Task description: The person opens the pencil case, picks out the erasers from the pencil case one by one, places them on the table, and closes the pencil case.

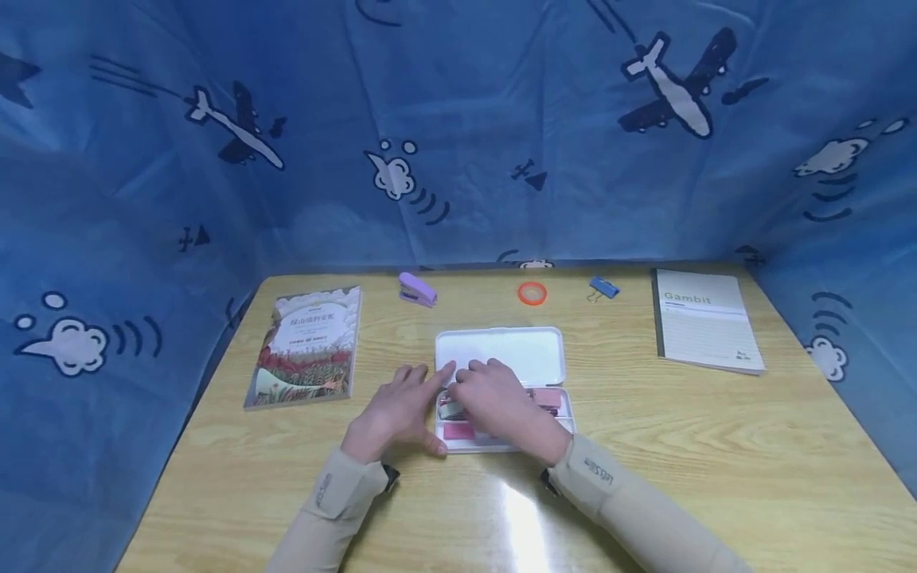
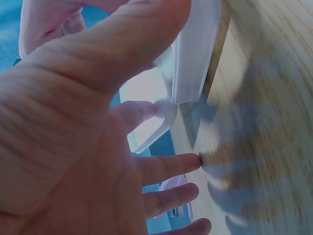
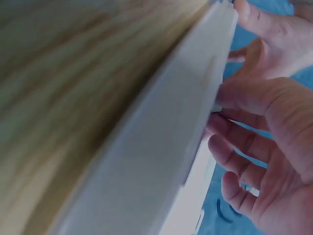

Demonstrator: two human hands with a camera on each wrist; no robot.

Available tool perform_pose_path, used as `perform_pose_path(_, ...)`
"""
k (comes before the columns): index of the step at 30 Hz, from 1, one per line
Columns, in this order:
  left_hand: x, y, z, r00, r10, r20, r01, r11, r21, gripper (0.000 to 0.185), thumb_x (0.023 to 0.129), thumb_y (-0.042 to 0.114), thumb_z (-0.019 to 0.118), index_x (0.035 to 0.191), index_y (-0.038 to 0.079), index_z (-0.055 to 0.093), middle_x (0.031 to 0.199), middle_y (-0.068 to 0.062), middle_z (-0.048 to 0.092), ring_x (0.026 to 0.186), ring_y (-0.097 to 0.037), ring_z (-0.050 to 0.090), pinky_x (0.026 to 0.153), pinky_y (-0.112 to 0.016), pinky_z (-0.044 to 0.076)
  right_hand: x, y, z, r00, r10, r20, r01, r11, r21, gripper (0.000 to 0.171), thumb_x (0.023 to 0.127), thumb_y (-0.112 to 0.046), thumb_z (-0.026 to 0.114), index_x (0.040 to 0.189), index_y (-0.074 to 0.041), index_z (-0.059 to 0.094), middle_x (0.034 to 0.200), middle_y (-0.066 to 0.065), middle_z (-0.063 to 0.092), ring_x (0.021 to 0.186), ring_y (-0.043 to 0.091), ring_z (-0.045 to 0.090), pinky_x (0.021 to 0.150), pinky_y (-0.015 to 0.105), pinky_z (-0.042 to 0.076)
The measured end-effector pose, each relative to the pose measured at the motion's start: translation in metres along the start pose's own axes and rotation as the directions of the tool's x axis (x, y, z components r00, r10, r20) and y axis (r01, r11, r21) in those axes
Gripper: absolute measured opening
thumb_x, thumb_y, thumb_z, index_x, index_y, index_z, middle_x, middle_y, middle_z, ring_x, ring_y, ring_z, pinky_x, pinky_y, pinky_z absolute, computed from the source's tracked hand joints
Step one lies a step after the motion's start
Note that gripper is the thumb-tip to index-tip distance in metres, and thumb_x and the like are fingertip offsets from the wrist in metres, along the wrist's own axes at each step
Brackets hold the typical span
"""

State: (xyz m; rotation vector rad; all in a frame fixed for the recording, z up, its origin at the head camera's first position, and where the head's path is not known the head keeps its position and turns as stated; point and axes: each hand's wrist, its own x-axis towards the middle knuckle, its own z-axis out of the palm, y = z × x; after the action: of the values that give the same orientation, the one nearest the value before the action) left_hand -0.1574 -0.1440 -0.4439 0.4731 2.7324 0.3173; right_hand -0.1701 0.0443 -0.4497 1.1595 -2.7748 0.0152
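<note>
Both hands (image 1: 458, 402) on a white rounded plastic case (image 1: 501, 358), wood-grain table (image 1: 716, 446)

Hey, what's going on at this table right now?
A person has both hands at an open white case on a wooden table. The right hand lies over its tray of pink items; the left hand rests at the case's left edge. A book, purple stapler, tape roll, binder clip and notebook lie around.
</note>
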Motion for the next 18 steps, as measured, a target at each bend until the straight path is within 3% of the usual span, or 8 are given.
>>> perform_pose_path(4,0.001,0.0,0.002,1.0,0.0,0.001,0.0,1.0,-0.007,0.133,0.058,0.053,0.094,0.164,0.033,0.016,0.164,-0.022,0.03,0.15,-0.044,0.029,0.117,-0.064,0.037,-0.015,0.019,-0.006,0.994,0.037,-0.107,-0.03,0.997,0.07,0.01,0.081,-0.025,0.08,0.088,-0.02,0.074,0.081,-0.006,0.071,0.072,0.013,0.057,0.061,0.027,0.047)
perform_pose_path(9,0.002,0.0,0.004,1.0,0.002,0.009,-0.001,0.999,-0.035,0.133,0.059,0.05,0.094,0.164,0.034,0.014,0.165,-0.021,0.027,0.151,-0.044,0.026,0.119,-0.066,0.032,-0.054,0.067,-0.012,0.963,0.155,-0.222,-0.109,0.972,0.209,0.011,0.082,-0.013,0.075,0.094,-0.014,0.076,0.087,-0.001,0.074,0.077,0.017,0.065,0.066,0.032,0.056)
perform_pose_path(13,0.002,-0.001,0.002,1.0,-0.005,0.02,0.006,0.999,-0.036,0.132,0.061,0.049,0.094,0.164,0.033,0.012,0.166,-0.022,0.025,0.153,-0.045,0.023,0.12,-0.067,0.029,-0.085,0.107,-0.014,0.938,0.263,-0.225,-0.202,0.944,0.262,0.015,0.082,-0.006,0.074,0.097,-0.009,0.077,0.09,0.005,0.076,0.079,0.022,0.068,0.066,0.037,0.058)
perform_pose_path(18,0.002,-0.002,0.002,1.0,0.004,0.018,-0.004,0.999,-0.035,0.132,0.061,0.05,0.094,0.164,0.032,0.014,0.165,-0.022,0.027,0.152,-0.046,0.024,0.12,-0.067,0.03,-0.114,0.139,-0.011,0.923,0.353,-0.154,-0.31,0.918,0.247,0.018,0.08,-0.002,0.073,0.097,-0.008,0.078,0.092,0.007,0.077,0.083,0.027,0.071,0.07,0.043,0.06)
